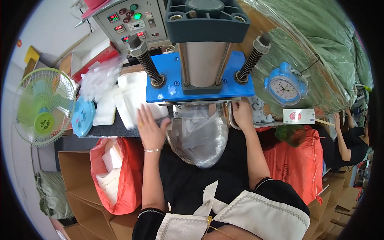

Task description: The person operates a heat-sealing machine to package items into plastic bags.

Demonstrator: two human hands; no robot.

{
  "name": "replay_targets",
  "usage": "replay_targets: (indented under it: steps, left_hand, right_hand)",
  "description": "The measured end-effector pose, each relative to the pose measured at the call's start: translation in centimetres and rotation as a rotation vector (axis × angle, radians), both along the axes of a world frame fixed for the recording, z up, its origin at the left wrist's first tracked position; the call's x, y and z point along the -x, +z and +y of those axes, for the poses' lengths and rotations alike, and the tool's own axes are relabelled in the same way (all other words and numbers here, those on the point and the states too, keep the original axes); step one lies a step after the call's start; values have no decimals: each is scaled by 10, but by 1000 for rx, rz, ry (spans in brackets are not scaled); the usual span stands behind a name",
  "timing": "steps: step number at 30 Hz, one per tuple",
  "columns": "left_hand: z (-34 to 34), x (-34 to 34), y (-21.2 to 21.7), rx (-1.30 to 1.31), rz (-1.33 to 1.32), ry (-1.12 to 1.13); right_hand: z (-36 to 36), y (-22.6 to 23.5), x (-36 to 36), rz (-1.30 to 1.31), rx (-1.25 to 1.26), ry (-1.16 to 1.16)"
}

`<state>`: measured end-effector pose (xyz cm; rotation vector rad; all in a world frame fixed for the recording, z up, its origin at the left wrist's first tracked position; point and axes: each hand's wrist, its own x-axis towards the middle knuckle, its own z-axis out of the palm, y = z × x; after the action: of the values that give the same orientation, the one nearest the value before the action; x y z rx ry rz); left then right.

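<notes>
My left hand (151, 128) is open, its fingers spread, at the left side of a press with a blue plate (200, 90). Beside its fingers lies a stack of white flat pieces (130, 96). On the press's right side, my right hand (242, 114) has its fingers curled at a curved metal handle (231, 116); the fingertips are partly hidden under the blue plate. Between my hands, below the plate, sits a metal tray (194, 110). A clear plastic bag (204, 140) with clear film pieces inside hangs from the front edge over my lap.
A green fan (44, 106) and blue lidded container (83, 116) stand left; a control box (130, 22) is behind. Red bags (132, 176) flank me, above cardboard boxes (82, 168). At right are a blue alarm clock (285, 86), a small white box (298, 117) and another person (348, 140).
</notes>
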<state>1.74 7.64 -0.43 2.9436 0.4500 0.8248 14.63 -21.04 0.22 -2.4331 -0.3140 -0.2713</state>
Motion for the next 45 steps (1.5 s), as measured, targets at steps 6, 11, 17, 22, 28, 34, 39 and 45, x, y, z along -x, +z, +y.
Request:
replay_targets:
  steps: [6,11,17,22,28,34,39,45]
  left_hand:
    - [-16,54,12,356,89,-61]
    - [-56,39,65,826,84,-232]
    - [-77,23,25,1128,231,-234]
    - [-84,6,7,1535,202,-256]
    - [-60,-36,-28,1563,206,-218]
    - [-37,-27,34,380,-21,151]
    - [-22,26,-29,126,187,-26]
    - [-26,46,41,528,34,-57]
  right_hand:
    - [-4,6,26,236,-782,7]
    - [42,52,60,159,-668,264]
    - [64,36,47,23,-313,497]
    - [57,20,47,129,-398,232]
    - [-3,40,31,-26,251,8]
    - [-21,-6,26,83,277,88]
    - [-1,2,9,43,-136,-46]
    - [-3,7,39,263,-808,-43]
